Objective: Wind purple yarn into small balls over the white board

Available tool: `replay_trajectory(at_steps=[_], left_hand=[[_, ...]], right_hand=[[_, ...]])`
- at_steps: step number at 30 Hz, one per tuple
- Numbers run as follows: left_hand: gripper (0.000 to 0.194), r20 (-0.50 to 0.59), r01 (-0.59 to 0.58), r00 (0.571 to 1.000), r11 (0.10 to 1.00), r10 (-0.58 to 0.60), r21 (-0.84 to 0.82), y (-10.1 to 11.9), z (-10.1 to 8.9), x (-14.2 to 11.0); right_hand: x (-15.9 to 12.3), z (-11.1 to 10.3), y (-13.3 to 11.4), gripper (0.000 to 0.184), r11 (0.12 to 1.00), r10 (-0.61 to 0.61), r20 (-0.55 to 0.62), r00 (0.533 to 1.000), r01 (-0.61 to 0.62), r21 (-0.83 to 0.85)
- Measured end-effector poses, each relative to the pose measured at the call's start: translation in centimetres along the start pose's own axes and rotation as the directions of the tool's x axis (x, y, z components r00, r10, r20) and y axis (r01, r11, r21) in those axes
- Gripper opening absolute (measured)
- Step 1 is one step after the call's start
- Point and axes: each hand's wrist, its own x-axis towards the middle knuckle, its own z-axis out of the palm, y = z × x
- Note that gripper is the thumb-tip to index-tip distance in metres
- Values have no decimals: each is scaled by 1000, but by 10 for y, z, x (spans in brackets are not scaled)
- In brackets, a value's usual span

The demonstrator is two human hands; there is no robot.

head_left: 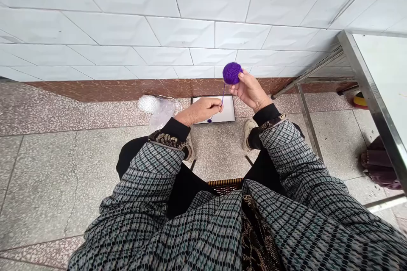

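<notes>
A ball of purple yarn is held up in my right hand, its fingers and thumb closed on the ball's right side. From the ball a single purple strand runs down to my left hand, which pinches it between thumb and fingers. Below both hands a shallow white tray with a dark rim lies on the floor by the wall. A small dark purple bit of yarn rests at the tray's near edge, partly under my left hand.
Left of the tray lies a bundle of white string with clear plastic. A white tiled wall rises ahead. At right stands a metal-framed table, with a dark cloth item beneath. My shoes flank the tray's near side.
</notes>
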Motion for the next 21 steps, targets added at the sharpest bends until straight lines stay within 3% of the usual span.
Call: replay_trajectory(at_steps=[5,8,10,12,14,16,18,21], left_hand=[[20,69,-58,996,998,57,17,-3,5,2],[21,50,-50,998,999,49,18,-4,1,-1],[20,-3,-32,999,999,32,37,-5,-4,-3],[20,-64,-18,998,998,22,59,-6,-9,-5],[20,-101,-1,995,997,8,74,-8,-14,-6],[22,-124,36,992,996,-26,80,-10,-17,-6],[23,-142,80,987,994,-69,78,-13,-16,-4],[22,-125,96,988,994,-88,61,-14,-9,-1]], right_hand=[[6,3,17,38,980,66,-89,994,-82,-182],[4,3,21,36,883,196,-56,979,-201,-424],[-1,3,17,39,793,329,65,942,-238,-561],[-6,1,12,42,761,445,242,862,-221,-611],[-10,-2,7,44,824,457,442,772,-181,-537],[-11,-6,3,46,925,333,583,741,-137,-354],[-9,-10,2,47,982,176,590,788,-99,-161],[-5,-10,3,42,995,97,402,910,-85,-47]])
